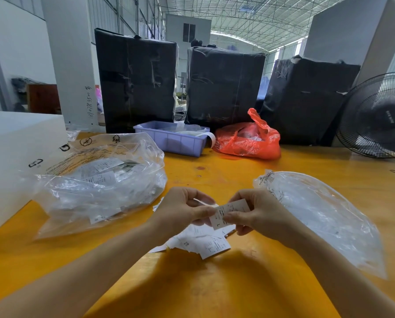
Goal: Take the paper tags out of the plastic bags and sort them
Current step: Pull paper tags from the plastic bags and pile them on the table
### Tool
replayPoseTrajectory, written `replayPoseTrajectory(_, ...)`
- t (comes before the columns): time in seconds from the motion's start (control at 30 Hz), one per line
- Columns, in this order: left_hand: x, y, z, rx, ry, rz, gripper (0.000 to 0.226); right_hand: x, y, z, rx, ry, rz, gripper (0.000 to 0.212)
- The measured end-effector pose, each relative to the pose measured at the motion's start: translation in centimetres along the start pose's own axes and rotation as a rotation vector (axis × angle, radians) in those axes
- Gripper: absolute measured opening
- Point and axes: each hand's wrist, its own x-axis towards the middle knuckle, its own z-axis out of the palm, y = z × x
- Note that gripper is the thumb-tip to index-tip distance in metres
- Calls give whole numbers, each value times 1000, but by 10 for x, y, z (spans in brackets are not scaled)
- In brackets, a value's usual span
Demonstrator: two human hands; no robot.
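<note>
Above the tag pile [201, 242] | left hand [180, 210], right hand [258, 214] | fingers pinch one paper tag [229, 213]

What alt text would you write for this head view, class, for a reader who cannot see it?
Both hands, left and right, pinch one paper tag above a pile of tags on a yellow table. A clear bag of tags lies to the left, a flatter clear bag to the right; a tray, a red bag, black bundles and a fan stand behind.
</note>
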Motion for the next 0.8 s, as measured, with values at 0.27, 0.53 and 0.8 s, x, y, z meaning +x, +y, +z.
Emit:
replayPoseTrajectory(0.27, -1, 1, 3, -196, 12, -81, 11, 0, -2, 2, 14, 217, -115, 9)
replayPoseTrajectory(0.53, -2, 2, 3, -310, 13, -114, 27, -1, -5, 3, 144, 302, -162, 11)
replayPoseTrajectory(0.8, -3, 2, 4, -254, -34, -99, 16, -1, -4, 5, 92, 328, -231, 16)
